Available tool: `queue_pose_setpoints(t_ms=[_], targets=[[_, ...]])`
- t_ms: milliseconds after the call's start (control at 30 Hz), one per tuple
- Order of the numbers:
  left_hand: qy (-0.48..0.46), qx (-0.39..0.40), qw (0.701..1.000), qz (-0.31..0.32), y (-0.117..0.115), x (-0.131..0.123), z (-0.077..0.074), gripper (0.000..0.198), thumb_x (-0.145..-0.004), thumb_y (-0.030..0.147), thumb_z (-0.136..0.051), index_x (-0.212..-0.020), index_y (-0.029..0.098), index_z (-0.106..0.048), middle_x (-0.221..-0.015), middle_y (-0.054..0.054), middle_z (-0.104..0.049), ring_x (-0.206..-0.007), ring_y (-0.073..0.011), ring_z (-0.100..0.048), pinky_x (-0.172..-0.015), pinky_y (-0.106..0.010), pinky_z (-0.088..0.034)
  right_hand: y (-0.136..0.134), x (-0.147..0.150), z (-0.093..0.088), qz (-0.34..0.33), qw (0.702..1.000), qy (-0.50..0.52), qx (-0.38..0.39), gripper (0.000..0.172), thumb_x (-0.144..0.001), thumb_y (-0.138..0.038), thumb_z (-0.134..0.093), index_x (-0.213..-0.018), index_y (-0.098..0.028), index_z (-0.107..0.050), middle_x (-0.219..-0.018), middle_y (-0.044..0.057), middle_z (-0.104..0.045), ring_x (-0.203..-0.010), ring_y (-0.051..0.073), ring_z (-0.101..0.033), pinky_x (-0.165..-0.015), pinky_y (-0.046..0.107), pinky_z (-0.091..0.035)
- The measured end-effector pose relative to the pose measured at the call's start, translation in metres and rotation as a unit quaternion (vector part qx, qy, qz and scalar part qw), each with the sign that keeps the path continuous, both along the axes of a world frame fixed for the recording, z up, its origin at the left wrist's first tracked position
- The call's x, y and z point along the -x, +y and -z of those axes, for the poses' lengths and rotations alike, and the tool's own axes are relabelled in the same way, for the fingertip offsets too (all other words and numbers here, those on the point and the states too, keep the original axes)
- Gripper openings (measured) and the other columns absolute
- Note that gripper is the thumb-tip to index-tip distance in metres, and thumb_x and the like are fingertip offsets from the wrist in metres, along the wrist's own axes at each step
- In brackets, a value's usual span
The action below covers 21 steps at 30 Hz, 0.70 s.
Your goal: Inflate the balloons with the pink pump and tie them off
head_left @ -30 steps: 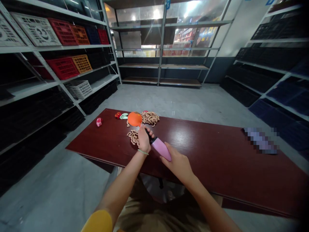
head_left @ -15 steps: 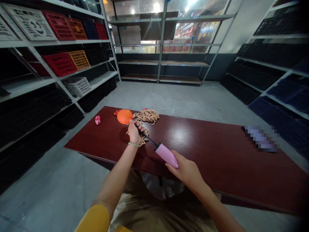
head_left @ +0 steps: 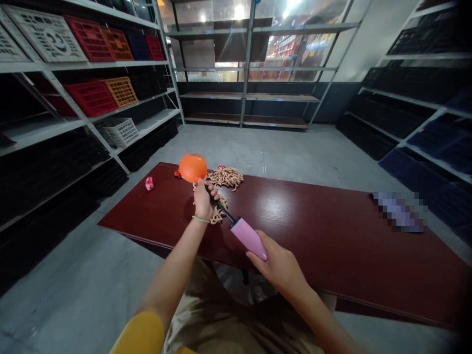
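Note:
A partly blown-up orange balloon point(head_left: 192, 167) sits on the black nozzle end of a pink hand pump point(head_left: 248, 237). My left hand point(head_left: 204, 200) is closed round the balloon's neck and the nozzle, holding them above the dark red table point(head_left: 317, 231). My right hand point(head_left: 280, 268) grips the pink pump handle at its near end. A heap of limp tan balloons point(head_left: 224, 178) lies on the table just behind my left hand.
A crumpled pink balloon point(head_left: 149, 183) and a small red scrap point(head_left: 178, 173) lie near the table's far left corner. A blurred-out object point(head_left: 400, 212) rests at the right. Metal shelves with plastic crates point(head_left: 92, 96) line the left wall; dark shelving stands right.
The pump handle was drawn out, then pushed partly back in. The orange balloon has risen off the table and looks slightly bigger and higher.

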<state>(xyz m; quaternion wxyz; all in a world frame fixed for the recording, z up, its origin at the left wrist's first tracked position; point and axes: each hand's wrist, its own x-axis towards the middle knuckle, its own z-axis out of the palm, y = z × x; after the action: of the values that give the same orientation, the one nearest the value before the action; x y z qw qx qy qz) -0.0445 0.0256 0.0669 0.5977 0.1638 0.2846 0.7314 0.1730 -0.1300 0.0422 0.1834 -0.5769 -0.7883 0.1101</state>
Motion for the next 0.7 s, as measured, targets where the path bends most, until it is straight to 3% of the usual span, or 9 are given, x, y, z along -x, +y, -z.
queue_pose_setpoints(t_ms=[100, 167, 267, 367, 467, 567, 700], targets=[[-0.014, 0.011, 0.999, -0.026, 0.004, 0.017, -0.008, 0.029, -0.097, 0.04, -0.048, -0.077, 0.019, -0.043, -0.059, 0.006, -0.036, -0.04, -0.0047, -0.033, -0.036, -0.016, -0.026, -0.007, -0.006, 0.003, -0.007, 1.0, -0.002, 0.004, 0.049, -0.091, -0.046, -0.053, -0.133, -0.021, -0.049, -0.115, 0.011, -0.07, -0.092, 0.026, -0.071, -0.074, 0.035, -0.053], [-0.024, 0.017, 0.999, -0.038, 0.001, 0.018, -0.006, 0.028, -0.097, 0.039, -0.047, -0.078, 0.019, -0.044, -0.059, 0.006, -0.035, -0.04, -0.0047, -0.033, -0.035, -0.016, -0.026, -0.006, -0.005, 0.003, 0.0, 1.0, -0.013, 0.011, 0.049, -0.09, -0.046, -0.054, -0.132, -0.021, -0.05, -0.115, 0.011, -0.071, -0.09, 0.027, -0.071, -0.073, 0.034, -0.053], [-0.032, 0.023, 0.999, -0.036, -0.01, 0.001, 0.007, 0.028, -0.097, 0.039, -0.047, -0.078, 0.02, -0.042, -0.059, 0.006, -0.035, -0.041, -0.005, -0.034, -0.036, -0.016, -0.027, 0.003, 0.004, -0.001, 0.02, 0.999, -0.027, 0.026, 0.046, -0.089, -0.045, -0.056, -0.129, -0.022, -0.053, -0.111, 0.009, -0.072, -0.087, 0.027, -0.072, -0.068, 0.033, -0.051], [-0.024, 0.026, 0.999, 0.005, -0.024, -0.027, 0.021, 0.029, -0.096, 0.042, -0.047, -0.078, 0.02, -0.041, -0.06, 0.006, -0.034, -0.042, -0.0051, -0.034, -0.037, -0.016, -0.027, 0.015, 0.014, -0.008, 0.027, 0.999, -0.031, 0.033, 0.045, -0.089, -0.046, -0.056, -0.128, -0.021, -0.054, -0.105, 0.008, -0.073, -0.083, 0.028, -0.072, -0.065, 0.032, -0.049], [-0.002, 0.032, 0.999, 0.027, -0.034, -0.045, 0.028, 0.028, -0.094, 0.043, -0.049, -0.079, 0.02, -0.042, -0.062, 0.006, -0.037, -0.043, -0.0056, -0.035, -0.038, -0.017, -0.029, 0.02, 0.018, -0.01, 0.028, 0.999, -0.014, 0.037, 0.046, -0.09, -0.047, -0.056, -0.128, -0.021, -0.054, -0.105, 0.009, -0.073, -0.084, 0.027, -0.072, -0.066, 0.03, -0.049], [0.007, 0.029, 0.999, 0.029, -0.032, -0.044, 0.023, 0.03, -0.093, 0.046, -0.051, -0.08, 0.021, -0.042, -0.062, 0.006, -0.037, -0.043, -0.006, -0.035, -0.038, -0.017, -0.029, 0.014, 0.01, -0.007, 0.023, 0.998, 0.013, 0.05, 0.048, -0.09, -0.046, -0.056, -0.131, -0.022, -0.052, -0.112, 0.009, -0.072, -0.091, 0.027, -0.072, -0.07, 0.03, -0.05], [-0.006, 0.008, 1.0, -0.001, -0.019, -0.02, 0.009, 0.031, -0.095, 0.046, -0.048, -0.079, 0.02, -0.042, -0.061, 0.006, -0.036, -0.042, -0.0062, -0.034, -0.037, -0.018, -0.028, -0.003, -0.015, 0.001, 0.003, 0.998, 0.036, 0.044, 0.05, -0.089, -0.045, -0.056, -0.135, -0.024, -0.05, -0.122, 0.008, -0.068, -0.101, 0.027, -0.069, -0.079, 0.032, -0.052]])
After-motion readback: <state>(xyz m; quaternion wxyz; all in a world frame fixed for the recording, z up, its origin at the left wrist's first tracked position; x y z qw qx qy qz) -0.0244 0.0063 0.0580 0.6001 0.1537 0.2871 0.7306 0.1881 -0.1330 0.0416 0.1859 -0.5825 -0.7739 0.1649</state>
